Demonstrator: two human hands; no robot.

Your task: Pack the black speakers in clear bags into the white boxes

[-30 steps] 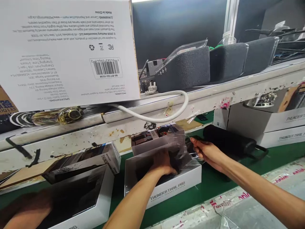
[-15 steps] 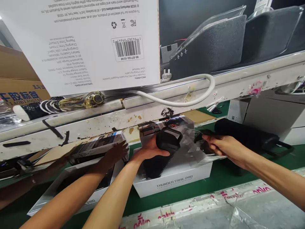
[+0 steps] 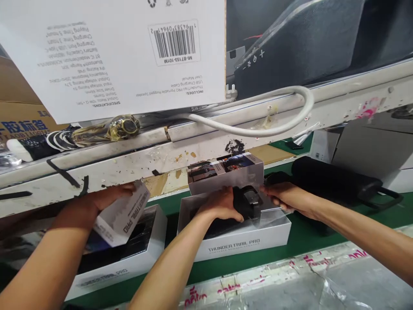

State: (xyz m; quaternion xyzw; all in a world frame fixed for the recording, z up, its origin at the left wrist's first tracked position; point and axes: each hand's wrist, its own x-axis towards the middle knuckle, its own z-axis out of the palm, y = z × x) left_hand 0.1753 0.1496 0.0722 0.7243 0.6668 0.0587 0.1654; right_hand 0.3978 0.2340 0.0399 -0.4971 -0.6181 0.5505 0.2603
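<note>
My left hand [image 3: 222, 206] is closed around a black portable speaker [image 3: 211, 226] with a handle loop at its end. The speaker lies low in an open white box [image 3: 232, 247] lettered THUNDERTRAIL PRO, its far end partly hidden by my hand. Clear plastic bag film [image 3: 258, 215] hangs about the handle end. My right hand [image 3: 288, 196] pinches the film at the box's right side. Behind the box stands its picture-printed lid [image 3: 226, 174].
A co-worker's hand [image 3: 106, 198] at left holds another box lid [image 3: 124, 215] above a second box [image 3: 106, 277]. Another black speaker [image 3: 335, 183] lies at right. Overhead, a shelf edge [image 3: 206, 150] carries a white carton [image 3: 129, 56], a screwdriver-like tool [image 3: 106, 131] and a white cable [image 3: 277, 129].
The speaker has gone from tilted to lying down in the box, my left hand moving with it. The film has drawn in. The co-worker's hand now lifts a lid at left.
</note>
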